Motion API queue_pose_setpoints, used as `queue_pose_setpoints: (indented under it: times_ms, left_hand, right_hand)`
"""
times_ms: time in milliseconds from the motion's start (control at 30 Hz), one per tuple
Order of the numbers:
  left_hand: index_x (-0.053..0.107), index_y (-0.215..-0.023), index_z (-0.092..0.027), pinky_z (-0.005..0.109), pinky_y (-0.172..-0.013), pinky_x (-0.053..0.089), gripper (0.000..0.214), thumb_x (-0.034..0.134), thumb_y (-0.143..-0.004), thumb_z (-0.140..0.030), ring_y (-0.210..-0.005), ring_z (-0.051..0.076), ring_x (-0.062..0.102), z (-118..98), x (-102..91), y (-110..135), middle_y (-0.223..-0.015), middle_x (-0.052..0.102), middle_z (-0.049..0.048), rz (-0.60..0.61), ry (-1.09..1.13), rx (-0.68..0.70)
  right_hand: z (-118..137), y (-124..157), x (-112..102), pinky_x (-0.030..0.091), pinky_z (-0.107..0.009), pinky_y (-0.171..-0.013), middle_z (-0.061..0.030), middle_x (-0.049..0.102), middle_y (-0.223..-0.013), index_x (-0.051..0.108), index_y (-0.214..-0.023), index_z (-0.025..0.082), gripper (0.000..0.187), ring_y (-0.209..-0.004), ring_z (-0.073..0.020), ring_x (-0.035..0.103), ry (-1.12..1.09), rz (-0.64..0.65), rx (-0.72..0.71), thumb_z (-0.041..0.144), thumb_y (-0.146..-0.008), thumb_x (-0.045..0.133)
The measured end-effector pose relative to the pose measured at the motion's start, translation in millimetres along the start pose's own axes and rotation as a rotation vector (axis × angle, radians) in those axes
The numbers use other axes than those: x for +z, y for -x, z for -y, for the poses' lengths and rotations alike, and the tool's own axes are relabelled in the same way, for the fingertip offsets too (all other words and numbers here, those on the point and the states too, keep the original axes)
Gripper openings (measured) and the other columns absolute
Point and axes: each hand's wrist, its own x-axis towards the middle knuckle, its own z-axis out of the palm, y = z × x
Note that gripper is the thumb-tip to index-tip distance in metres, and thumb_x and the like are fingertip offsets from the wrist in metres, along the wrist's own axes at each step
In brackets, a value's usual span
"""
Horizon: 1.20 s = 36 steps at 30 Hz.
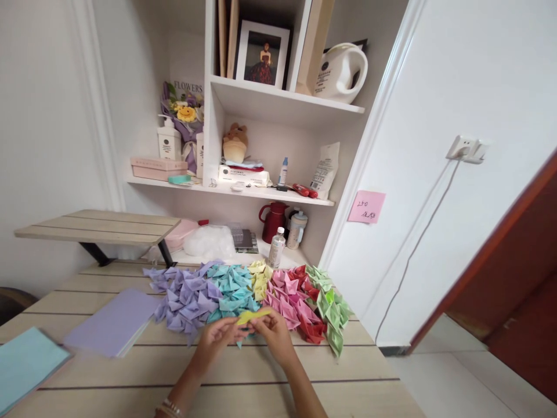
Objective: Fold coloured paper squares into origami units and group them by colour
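A small folded piece of yellow paper (253, 316) spans the gap between my two hands, above the wooden table. My left hand (224, 332) pinches its left end, and my right hand (274, 330) grips the right end with thumb and fingers. The paper's exact shape is blurred. Just behind my hands lie piles of folded paper boats: purple (191, 299), light blue (232, 290), pale yellow (260, 278), pink (289, 296), red (314, 331) and green (333, 313).
Purple paper sheets (115, 319) and a light blue stack (28, 366) lie on the left of the table (217, 389). A small raised stand (100, 226) is at back left. A clear bottle (277, 248) stands behind the boats, before white shelves (278, 96).
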Motion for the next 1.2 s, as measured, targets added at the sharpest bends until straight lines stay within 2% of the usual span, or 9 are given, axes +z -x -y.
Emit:
queue_pose_setpoints:
  times_ms: [167, 333, 500, 700, 867, 900, 1000, 1133, 1200]
  left_hand:
    - [0.072, -0.083, -0.018, 0.036, -0.082, 0.048, 0.033, 0.073, -0.056, -0.036, -0.089, 0.028, 0.064, 1, -7.1, -2, -0.087, 0.073, 0.0086, -0.095, -0.094, 0.095]
    - [0.072, -0.080, -0.018, 0.034, -0.084, 0.049, 0.030, 0.075, -0.053, -0.031, -0.093, 0.027, 0.063, 2, -8.5, -4, -0.101, 0.069, 0.0080, -0.101, -0.099, 0.108]
    - [0.069, -0.091, -0.017, 0.036, -0.085, 0.049, 0.040, 0.076, -0.052, -0.028, -0.096, 0.027, 0.062, 4, -10.3, -8, -0.098, 0.070, 0.0083, -0.030, 0.003, 0.038]
    - [0.067, -0.094, -0.015, 0.038, -0.083, 0.050, 0.047, 0.077, -0.051, -0.028, -0.085, 0.026, 0.066, 0, -15.7, -9, -0.083, 0.074, 0.0082, -0.038, 0.021, -0.007]
    - [0.072, -0.080, -0.017, 0.037, -0.079, 0.052, 0.037, 0.079, -0.046, -0.032, -0.084, 0.027, 0.066, -1, -16.1, -9, -0.088, 0.073, 0.0081, -0.109, -0.041, 0.049]
    - [0.072, -0.076, -0.018, 0.036, -0.078, 0.052, 0.034, 0.079, -0.045, -0.032, -0.084, 0.028, 0.066, 0, -16.2, -9, -0.091, 0.072, 0.0081, -0.117, -0.053, 0.074]
    - [0.073, -0.067, -0.018, 0.035, -0.077, 0.053, 0.029, 0.080, -0.042, -0.031, -0.083, 0.028, 0.065, 4, -16.7, -10, -0.092, 0.071, 0.0081, -0.123, -0.091, 0.121]
    - [0.073, -0.066, -0.017, 0.031, -0.073, 0.054, 0.027, 0.080, -0.043, -0.029, -0.077, 0.025, 0.066, 3, -15.7, -9, -0.087, 0.072, 0.0079, -0.140, -0.137, 0.115]
    - [0.072, -0.065, -0.017, 0.029, -0.070, 0.053, 0.025, 0.079, -0.045, -0.029, -0.073, 0.024, 0.066, 0, -13.1, -8, -0.080, 0.072, 0.0071, -0.169, -0.151, 0.112]
  right_hand:
    - [6, 2, -8, 0.047, -0.026, -0.057, -0.0037, 0.064, -0.082, 0.059, -0.094, 0.019, 0.042, -0.068, -0.0175, 0.061, 0.132, 0.048, -0.033, 0.027, -0.056, 0.076]
    - [9, 3, -11, 0.047, -0.025, -0.058, -0.0045, 0.064, -0.084, 0.064, -0.082, 0.019, 0.023, -0.071, -0.0179, 0.059, 0.137, -0.022, -0.098, 0.024, -0.061, 0.071]
    - [13, 4, -12, 0.050, -0.027, -0.061, -0.0042, 0.063, -0.095, 0.062, -0.096, 0.022, 0.043, -0.080, -0.0203, 0.060, 0.102, 0.069, -0.068, 0.023, -0.055, 0.075]
    - [11, 2, -16, 0.050, -0.030, -0.065, -0.0067, 0.066, -0.090, 0.066, -0.076, 0.018, 0.017, -0.080, -0.0217, 0.062, 0.143, 0.078, -0.066, 0.025, -0.061, 0.072]
    - [9, 3, -11, 0.050, -0.030, -0.064, -0.0074, 0.059, -0.109, 0.067, -0.093, 0.022, 0.045, -0.088, -0.0233, 0.059, 0.156, 0.109, -0.044, 0.023, -0.049, 0.079]
    - [9, 4, -9, 0.050, -0.029, -0.063, -0.0068, 0.059, -0.108, 0.067, -0.094, 0.023, 0.046, -0.088, -0.0229, 0.059, 0.156, 0.135, -0.044, 0.023, -0.049, 0.079]
    - [9, 4, -5, 0.048, -0.027, -0.065, -0.0047, 0.064, -0.092, 0.070, -0.084, 0.022, 0.030, -0.082, -0.0201, 0.060, 0.172, 0.166, -0.065, 0.024, -0.055, 0.077]
    - [6, 2, -4, 0.046, -0.025, -0.061, -0.0041, 0.065, -0.080, 0.072, -0.073, 0.020, 0.022, -0.075, -0.0194, 0.059, 0.179, 0.095, -0.066, 0.029, -0.053, 0.077]
    - [3, 1, -4, 0.046, -0.026, -0.060, -0.0039, 0.065, -0.074, 0.071, -0.066, 0.018, 0.018, -0.070, -0.0184, 0.059, 0.153, 0.037, -0.055, 0.035, -0.059, 0.073]
